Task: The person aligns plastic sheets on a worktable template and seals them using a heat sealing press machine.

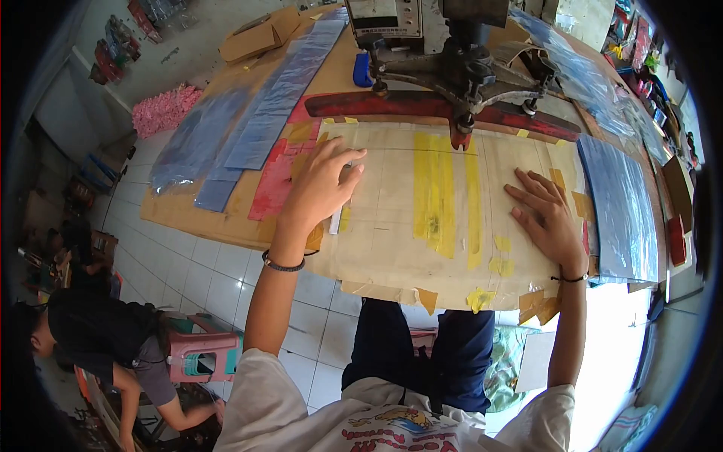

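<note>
We advise steadying the board (380,207) evenly, right hand (548,222) released at three o'clock, left hand (316,184) at ten, grasp unclear.

Both forearms reach forward, palms down, the fingers (544,197) loosely spread.

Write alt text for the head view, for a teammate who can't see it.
The left hand and right hand spread over the left and right sides of a tan board striped with yellow, below a machine's dark metal frame at the far edge. Blue sheets flank it; at lower left, another person bends beside a pink stool.
</note>
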Action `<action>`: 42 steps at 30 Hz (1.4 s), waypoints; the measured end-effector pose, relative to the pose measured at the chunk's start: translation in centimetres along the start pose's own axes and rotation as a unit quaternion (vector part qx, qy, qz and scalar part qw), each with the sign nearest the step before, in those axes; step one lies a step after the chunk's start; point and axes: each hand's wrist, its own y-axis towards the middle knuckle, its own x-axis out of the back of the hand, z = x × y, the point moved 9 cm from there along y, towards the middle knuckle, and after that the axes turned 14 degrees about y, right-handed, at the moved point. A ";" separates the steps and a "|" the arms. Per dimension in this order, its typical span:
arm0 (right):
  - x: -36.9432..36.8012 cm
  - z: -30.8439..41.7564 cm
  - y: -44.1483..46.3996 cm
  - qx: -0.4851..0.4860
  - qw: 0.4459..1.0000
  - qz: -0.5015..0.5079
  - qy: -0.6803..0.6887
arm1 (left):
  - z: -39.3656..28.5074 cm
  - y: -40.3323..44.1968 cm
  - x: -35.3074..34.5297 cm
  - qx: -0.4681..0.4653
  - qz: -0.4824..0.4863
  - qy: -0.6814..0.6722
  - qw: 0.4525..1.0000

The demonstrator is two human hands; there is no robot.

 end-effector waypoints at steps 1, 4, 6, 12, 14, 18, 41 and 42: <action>-0.1 0.0 -0.1 -0.002 1.000 0.002 0.002 | 0.0 -0.1 0.1 -0.002 -0.004 -0.003 1.000; 0.0 -0.1 -0.1 -0.003 1.000 -0.002 0.006 | -0.2 0.1 0.4 -0.011 -0.012 -0.001 1.000; 0.0 -0.2 -0.1 -0.002 1.000 -0.001 0.014 | -0.2 0.1 0.5 -0.014 -0.014 0.002 1.000; 0.1 0.2 -0.2 -0.008 1.000 0.000 0.004 | -0.2 0.1 0.4 -0.016 -0.017 0.006 1.000; 0.1 0.0 -0.2 -0.010 1.000 0.000 0.010 | -0.2 0.1 0.4 -0.014 -0.018 0.005 1.000; 0.1 0.2 -0.1 -0.014 1.000 0.004 -0.004 | -0.3 0.1 0.4 -0.022 -0.018 0.015 0.999; 0.2 0.0 -0.3 0.006 1.000 -0.009 -0.003 | -1.0 0.2 1.1 -0.025 -0.042 -0.002 0.999; 0.2 0.0 -0.3 0.008 1.000 -0.009 -0.002 | -0.9 0.2 1.1 -0.024 -0.035 -0.001 0.999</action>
